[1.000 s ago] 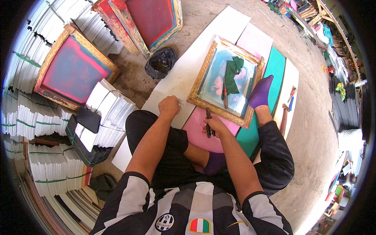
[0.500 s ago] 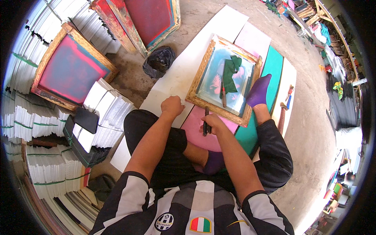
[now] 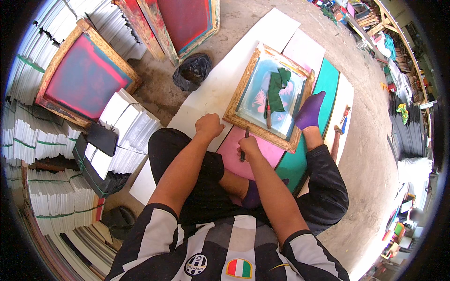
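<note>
My left hand [image 3: 209, 125] is closed in a fist near the lower left corner of the framed printing screen [image 3: 238, 96]. Whatever it may hold is hidden. Just below the frame's near edge, my right hand [image 3: 250, 146] grips a dark tool with black handles [image 3: 243, 154], whose kind I cannot make out. The wooden frame lies flat over pink and teal boards, its mesh pale blue with pink leaf shapes. A crumpled dark green cloth [image 3: 279, 89] and a tool with a red and dark handle [image 3: 268, 116] rest on the mesh.
My purple-socked foot [image 3: 310, 110] is against the frame's right side. A hammer [image 3: 336, 141] and a blue-handled tool [image 3: 345, 122] lie on a white board [image 3: 346, 91] at right. A black bag [image 3: 192, 71], another framed screen [image 3: 89, 77] and tied white stacks [image 3: 136, 124] stand left.
My right hand has turned and shifted slightly left, so the black-handled tool shows less. My left hand stays closed and has shifted slightly right.
</note>
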Available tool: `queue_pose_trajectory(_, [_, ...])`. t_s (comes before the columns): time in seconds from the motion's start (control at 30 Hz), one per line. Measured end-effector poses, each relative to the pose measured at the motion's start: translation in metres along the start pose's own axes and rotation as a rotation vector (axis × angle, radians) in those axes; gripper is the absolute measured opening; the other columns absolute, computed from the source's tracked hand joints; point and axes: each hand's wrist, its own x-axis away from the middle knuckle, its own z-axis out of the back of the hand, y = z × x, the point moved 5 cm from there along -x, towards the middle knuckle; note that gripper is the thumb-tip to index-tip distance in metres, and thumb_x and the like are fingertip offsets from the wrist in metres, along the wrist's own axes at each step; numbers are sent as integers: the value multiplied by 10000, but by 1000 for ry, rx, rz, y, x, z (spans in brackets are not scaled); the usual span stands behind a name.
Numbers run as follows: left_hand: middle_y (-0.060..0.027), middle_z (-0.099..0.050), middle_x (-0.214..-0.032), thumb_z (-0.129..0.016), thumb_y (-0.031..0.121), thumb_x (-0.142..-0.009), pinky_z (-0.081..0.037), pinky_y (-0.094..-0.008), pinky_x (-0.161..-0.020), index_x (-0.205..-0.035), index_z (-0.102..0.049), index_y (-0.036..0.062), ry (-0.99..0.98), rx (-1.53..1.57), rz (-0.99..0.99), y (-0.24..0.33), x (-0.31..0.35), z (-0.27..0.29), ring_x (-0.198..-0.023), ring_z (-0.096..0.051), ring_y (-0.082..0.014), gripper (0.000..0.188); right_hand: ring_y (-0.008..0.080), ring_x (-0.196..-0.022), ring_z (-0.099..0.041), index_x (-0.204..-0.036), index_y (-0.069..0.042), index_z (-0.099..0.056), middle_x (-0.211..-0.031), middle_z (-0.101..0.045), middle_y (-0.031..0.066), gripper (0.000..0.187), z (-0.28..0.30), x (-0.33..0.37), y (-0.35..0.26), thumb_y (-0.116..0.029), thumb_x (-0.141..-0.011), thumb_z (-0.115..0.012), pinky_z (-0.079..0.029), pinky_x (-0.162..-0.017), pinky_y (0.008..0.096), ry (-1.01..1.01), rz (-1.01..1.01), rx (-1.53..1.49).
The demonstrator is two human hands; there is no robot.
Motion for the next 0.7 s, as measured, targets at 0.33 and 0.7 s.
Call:
queue_pose_trajectory(0.33, [-176,-722,-1072,-738,432,-838,-564,-444,-836,-1049,-730,50,-87,-5,15,2,3,2,-1016,-697,-338,436,218,-449,-505,-816,-19,-547,-633,-544,100,62,7,1,7,-52,-860,-519,-402,-389,386,38,152,131])
queue_pose_trajectory(0.7, [-165,-738,-997,-725,464,-838,-561,-469,-823,-933,-774,81,-32,-17,24,-3,-1,-8,-953,-710,-336,397,181,-471,-505,-936,-14,-564,-638,-535,76,113,13,-2,10,22,-829,-568,-420,-408,332,-177,204,-9])
